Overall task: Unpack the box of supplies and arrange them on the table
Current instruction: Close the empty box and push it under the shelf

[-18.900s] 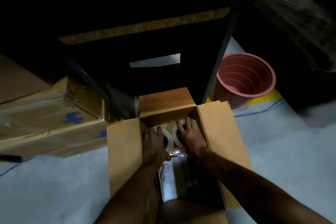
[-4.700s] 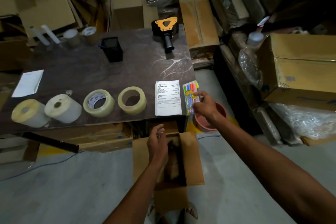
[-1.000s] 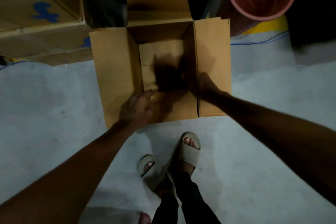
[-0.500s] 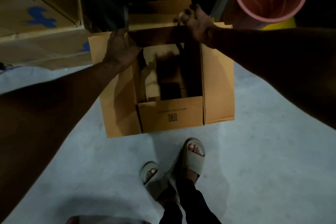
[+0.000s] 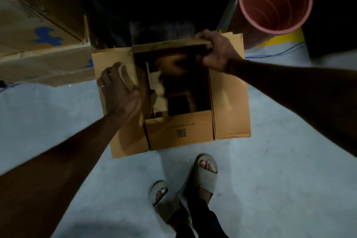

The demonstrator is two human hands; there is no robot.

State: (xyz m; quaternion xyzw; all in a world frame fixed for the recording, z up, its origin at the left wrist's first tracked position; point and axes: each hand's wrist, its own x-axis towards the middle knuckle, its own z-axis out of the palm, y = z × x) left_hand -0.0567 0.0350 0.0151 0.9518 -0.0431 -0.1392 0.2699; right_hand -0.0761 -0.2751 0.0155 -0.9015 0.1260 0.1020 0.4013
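The left hand (image 5: 118,91) lies left of the frame's centre, palm down, fingers spread and pointing toward the upper left, a ring on one finger. The right hand (image 5: 217,52) sits above centre, fingers curled in a pinch with the thumb. Both bare forearms stretch in from the frame's lower left and right edges.

box (image 5: 229,102) interior lost in shadow, pink bin (image 5: 274,2) top cropped
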